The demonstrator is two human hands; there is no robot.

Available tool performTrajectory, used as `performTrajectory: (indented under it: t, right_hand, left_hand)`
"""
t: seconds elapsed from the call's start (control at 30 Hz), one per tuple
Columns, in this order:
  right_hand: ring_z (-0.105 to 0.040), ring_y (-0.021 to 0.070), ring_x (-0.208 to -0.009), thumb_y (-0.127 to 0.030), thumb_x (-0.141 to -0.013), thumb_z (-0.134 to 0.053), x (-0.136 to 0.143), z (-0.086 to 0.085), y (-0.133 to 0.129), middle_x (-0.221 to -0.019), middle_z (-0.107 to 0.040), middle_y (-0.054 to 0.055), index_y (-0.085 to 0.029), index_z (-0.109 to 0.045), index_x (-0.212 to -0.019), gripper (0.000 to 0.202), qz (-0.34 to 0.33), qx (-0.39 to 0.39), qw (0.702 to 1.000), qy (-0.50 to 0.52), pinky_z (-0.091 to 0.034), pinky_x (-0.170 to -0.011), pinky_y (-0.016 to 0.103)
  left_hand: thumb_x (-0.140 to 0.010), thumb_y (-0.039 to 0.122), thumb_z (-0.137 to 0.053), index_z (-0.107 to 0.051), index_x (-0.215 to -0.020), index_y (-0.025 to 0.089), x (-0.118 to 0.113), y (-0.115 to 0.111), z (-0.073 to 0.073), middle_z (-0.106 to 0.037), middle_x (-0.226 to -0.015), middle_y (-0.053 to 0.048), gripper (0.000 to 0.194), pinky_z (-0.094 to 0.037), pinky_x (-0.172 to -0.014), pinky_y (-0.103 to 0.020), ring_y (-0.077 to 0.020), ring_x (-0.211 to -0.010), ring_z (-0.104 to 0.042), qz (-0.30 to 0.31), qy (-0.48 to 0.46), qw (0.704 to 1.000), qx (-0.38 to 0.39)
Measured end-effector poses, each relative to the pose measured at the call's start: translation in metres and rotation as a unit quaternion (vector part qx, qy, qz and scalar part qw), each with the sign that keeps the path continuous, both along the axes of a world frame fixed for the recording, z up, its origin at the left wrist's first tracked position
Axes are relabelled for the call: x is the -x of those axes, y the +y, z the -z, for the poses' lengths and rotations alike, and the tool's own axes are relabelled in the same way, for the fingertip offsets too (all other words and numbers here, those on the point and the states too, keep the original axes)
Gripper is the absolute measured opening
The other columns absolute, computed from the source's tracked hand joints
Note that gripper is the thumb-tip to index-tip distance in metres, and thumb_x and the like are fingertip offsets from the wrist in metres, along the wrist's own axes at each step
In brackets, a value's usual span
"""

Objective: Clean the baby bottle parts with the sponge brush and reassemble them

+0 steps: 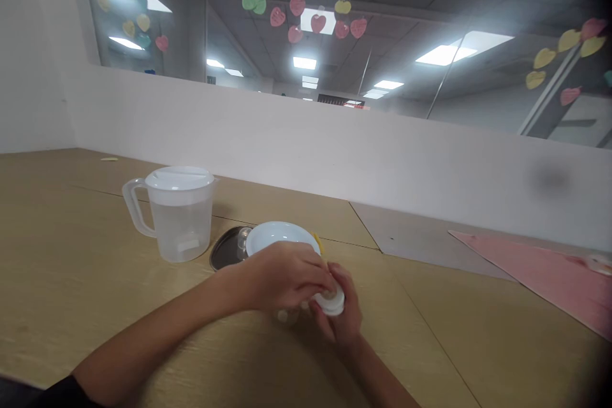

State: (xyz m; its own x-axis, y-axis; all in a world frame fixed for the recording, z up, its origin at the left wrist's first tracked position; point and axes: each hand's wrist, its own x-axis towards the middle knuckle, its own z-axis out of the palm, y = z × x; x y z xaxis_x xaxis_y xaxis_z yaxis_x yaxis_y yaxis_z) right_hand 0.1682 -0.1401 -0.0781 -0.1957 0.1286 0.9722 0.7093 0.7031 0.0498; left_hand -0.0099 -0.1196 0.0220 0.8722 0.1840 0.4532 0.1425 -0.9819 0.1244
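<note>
A small, round, white object (333, 303), disc-like with a thick rim, is held between my two hands low in the middle of the view. My right hand (351, 309) wraps round its right side. Reaching across from the left, my left hand (291, 277) has its bent fingers closed on the top of the object and covers part of it. I cannot make out exactly what kind of thing it is. Just behind my left hand stands a white bowl (282, 231), its front hidden by the hand. A dark, shiny tray (224, 254) lies partly under the bowl.
A clear plastic pitcher (184, 223) with a white lid stands to the left on the wooden table (71, 280). Small clear glass (244, 239) sits by the bowl, with something yellow (318, 242) behind. A pink sheet (540, 274) lies right. A white wall (287, 134) borders the table.
</note>
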Motion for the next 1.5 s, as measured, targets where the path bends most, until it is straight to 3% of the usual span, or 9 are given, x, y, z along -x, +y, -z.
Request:
performTrajectory:
  t: [0.13,0.47,0.6,0.73,0.83,1.0,1.33,1.43,1.5]
  right_hand:
    - [-0.062,0.0278,-0.094,-0.032,-0.084,-0.053,0.003,-0.001,-0.014,-0.102,-0.06,0.015,-0.015,-0.04,-0.127,0.048,-0.015,0.044,0.998,0.04,-0.053,-0.077,0.041]
    - [-0.057,0.0171,-0.063,-0.029,-0.08,-0.057,0.004,-0.008,-0.004,-0.08,-0.06,0.007,-0.018,-0.054,-0.108,0.03,-0.023,0.035,0.995,0.095,-0.047,-0.052,0.029]
    - [-0.046,0.0113,-0.047,-0.024,-0.076,-0.061,-0.003,-0.007,0.008,-0.068,-0.057,0.002,-0.019,-0.056,-0.106,0.032,0.035,0.031,0.993,0.11,-0.039,-0.043,0.025]
    - [-0.051,0.0136,-0.053,-0.022,-0.074,-0.061,-0.007,-0.01,0.015,-0.07,-0.059,0.003,-0.02,-0.055,-0.107,0.034,0.055,0.0,0.995,0.086,-0.043,-0.047,0.027]
    - [-0.052,0.0156,-0.055,-0.026,-0.073,-0.06,-0.002,-0.015,0.014,-0.068,-0.058,0.003,-0.02,-0.054,-0.104,0.032,0.045,-0.047,0.996,0.061,-0.045,-0.051,0.031]
    - [-0.052,0.0161,-0.054,-0.028,-0.073,-0.058,0.008,-0.014,0.005,-0.068,-0.056,0.004,-0.018,-0.054,-0.1,0.029,-0.017,-0.044,0.995,0.092,-0.044,-0.049,0.031]
    - [-0.053,0.0144,-0.055,-0.028,-0.077,-0.054,-0.002,-0.005,0.003,-0.073,-0.056,0.004,-0.017,-0.054,-0.099,0.024,-0.079,0.028,0.989,0.121,-0.042,-0.046,0.026]
    - [-0.055,0.0166,-0.064,-0.024,-0.077,-0.052,-0.001,-0.003,0.005,-0.078,-0.055,0.006,-0.017,-0.051,-0.102,0.027,-0.079,0.01,0.988,0.133,-0.046,-0.053,0.028]
    - [-0.056,0.0182,-0.072,-0.02,-0.074,-0.054,0.001,-0.001,0.008,-0.083,-0.055,0.006,-0.017,-0.048,-0.104,0.03,-0.084,-0.003,0.987,0.138,-0.049,-0.059,0.031]
  left_hand:
    - [-0.087,0.029,-0.055,-0.07,-0.09,0.02,0.004,0.012,-0.008,-0.072,-0.088,-0.002,0.018,-0.045,-0.078,-0.024,-0.012,-0.08,-0.059,0.07,-0.085,0.987,0.12]
    - [-0.071,0.031,-0.072,-0.072,-0.073,0.018,-0.015,0.048,0.013,-0.069,-0.071,-0.002,0.014,-0.042,-0.061,-0.02,-0.0103,-0.069,-0.053,0.031,-0.171,0.952,0.252]
    - [-0.076,0.02,-0.066,-0.07,-0.067,0.018,-0.02,0.047,0.022,-0.07,-0.067,0.0,0.01,-0.041,-0.062,-0.021,-0.0095,-0.063,-0.051,0.026,-0.22,0.963,0.155]
    - [-0.077,0.011,-0.059,-0.066,-0.059,0.02,-0.016,0.037,0.023,-0.068,-0.06,0.002,0.022,-0.039,-0.063,-0.025,-0.0093,-0.056,-0.048,0.014,-0.258,0.966,-0.016]
    - [-0.077,0.01,-0.057,-0.067,-0.062,0.021,-0.009,0.03,0.016,-0.068,-0.059,0.002,0.021,-0.039,-0.061,-0.025,-0.0101,-0.057,-0.05,0.021,-0.26,0.964,-0.058]
    - [-0.078,0.016,-0.062,-0.065,-0.06,0.019,-0.003,0.034,0.012,-0.072,-0.07,0.0,0.019,-0.043,-0.063,-0.023,-0.0099,-0.061,-0.053,0.053,-0.225,0.971,0.057]
    - [-0.074,0.034,-0.069,-0.063,-0.057,0.017,-0.022,0.05,0.044,-0.071,-0.073,-0.004,0.025,-0.045,-0.062,-0.022,-0.0102,-0.064,-0.059,0.046,-0.243,0.946,0.209]
    - [-0.075,0.038,-0.068,-0.068,-0.082,0.018,-0.018,0.044,0.037,-0.071,-0.088,-0.004,0.021,-0.047,-0.076,-0.025,-0.0132,-0.079,-0.062,0.036,-0.208,0.956,0.204]
    - [-0.076,0.041,-0.065,-0.059,-0.113,0.02,-0.012,0.042,0.028,-0.067,-0.108,-0.005,0.043,-0.045,-0.087,-0.027,-0.0158,-0.097,-0.06,0.022,-0.135,0.968,0.212]
